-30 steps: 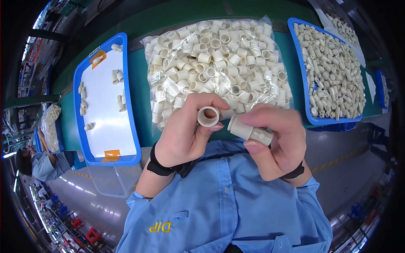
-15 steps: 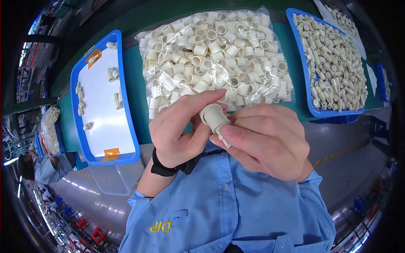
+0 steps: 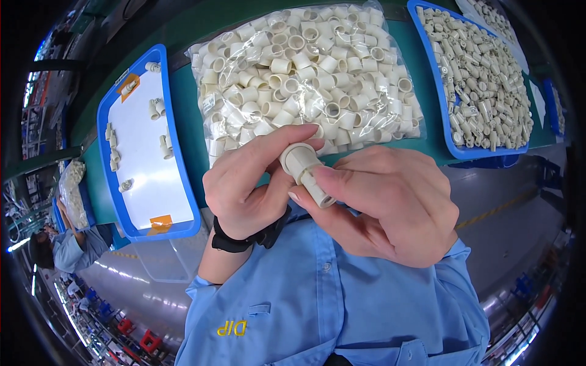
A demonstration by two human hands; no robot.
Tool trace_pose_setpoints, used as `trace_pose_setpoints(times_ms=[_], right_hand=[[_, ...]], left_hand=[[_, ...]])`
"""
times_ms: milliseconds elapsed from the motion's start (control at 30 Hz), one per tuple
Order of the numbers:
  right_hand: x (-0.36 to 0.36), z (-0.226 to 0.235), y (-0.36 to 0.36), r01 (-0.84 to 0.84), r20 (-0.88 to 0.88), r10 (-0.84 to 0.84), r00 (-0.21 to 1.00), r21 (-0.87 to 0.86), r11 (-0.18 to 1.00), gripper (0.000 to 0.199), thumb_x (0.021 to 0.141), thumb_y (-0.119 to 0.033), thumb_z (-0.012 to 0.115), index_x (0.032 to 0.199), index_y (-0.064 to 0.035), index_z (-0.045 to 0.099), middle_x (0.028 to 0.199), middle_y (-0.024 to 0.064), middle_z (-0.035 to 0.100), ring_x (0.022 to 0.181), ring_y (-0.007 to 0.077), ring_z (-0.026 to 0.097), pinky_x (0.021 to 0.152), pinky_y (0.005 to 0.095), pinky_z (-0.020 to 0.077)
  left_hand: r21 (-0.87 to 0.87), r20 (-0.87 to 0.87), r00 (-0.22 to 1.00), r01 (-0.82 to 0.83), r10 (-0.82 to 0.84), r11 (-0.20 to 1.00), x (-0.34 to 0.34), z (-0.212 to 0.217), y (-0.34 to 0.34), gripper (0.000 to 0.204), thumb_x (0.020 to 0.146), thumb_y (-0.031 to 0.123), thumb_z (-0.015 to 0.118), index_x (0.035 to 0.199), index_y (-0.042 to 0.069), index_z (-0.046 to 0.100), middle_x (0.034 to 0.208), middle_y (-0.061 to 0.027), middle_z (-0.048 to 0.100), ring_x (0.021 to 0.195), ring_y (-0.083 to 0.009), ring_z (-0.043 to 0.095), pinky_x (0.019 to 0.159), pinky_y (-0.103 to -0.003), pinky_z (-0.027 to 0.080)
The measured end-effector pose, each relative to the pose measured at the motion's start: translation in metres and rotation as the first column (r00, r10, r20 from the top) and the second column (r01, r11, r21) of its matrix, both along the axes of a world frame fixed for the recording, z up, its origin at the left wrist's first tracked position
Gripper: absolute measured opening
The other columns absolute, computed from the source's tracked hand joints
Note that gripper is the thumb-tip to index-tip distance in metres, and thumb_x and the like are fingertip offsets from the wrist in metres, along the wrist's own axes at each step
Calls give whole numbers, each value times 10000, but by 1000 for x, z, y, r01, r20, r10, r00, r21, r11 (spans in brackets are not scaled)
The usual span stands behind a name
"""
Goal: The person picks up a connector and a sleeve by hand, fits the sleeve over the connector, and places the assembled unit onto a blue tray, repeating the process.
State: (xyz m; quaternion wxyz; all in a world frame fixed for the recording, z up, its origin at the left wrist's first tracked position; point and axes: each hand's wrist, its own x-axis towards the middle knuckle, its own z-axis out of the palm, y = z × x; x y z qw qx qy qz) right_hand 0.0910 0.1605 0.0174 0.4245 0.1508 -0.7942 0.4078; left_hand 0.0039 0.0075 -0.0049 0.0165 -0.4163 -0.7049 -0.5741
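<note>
Between my hands is a cream plastic part: a wide ringed sleeve [image 3: 298,160] with a narrower plastic cylinder [image 3: 318,193] extending from its lower end. My left hand [image 3: 247,183] is closed round the sleeve, forefinger over the top and thumb behind. The thumb and forefinger of my right hand [image 3: 394,204] pinch the narrower cylinder, whose round end faces down and toward me. Just beyond my hands lies a clear plastic bag [image 3: 210,131] full of similar cream sleeves [image 3: 296,43].
On the left stands a blue tray [image 3: 191,210] with a white liner and several small cream parts. A second blue tray [image 3: 452,143], on the right, is heaped with cream plastic parts [image 3: 482,91]. Both rest on a green tabletop [image 3: 186,110]. Another person [image 3: 79,247] sits at the far left.
The narrower cylinder now shows as a wider body below the sleeve, where a thin tip showed before. Both hands have shifted slightly, and the view has moved a little.
</note>
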Motion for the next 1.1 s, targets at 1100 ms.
trace_pose_setpoints(times_ms=[1100], right_hand=[[-1, 4, -25, 174, 67, -165, 984, -162, 971, 318, 610, 39, 880, 804, 15, 629, 632, 101, 637, 515, 144, 621, 466, 230, 475]], left_hand=[[152, -207, 964, -137, 167, 979, 11, -2, 8, 382, 740, 64, 801, 1077, -81, 694, 928, -158, 744, 678, -194, 702, 589, -249, 531]])
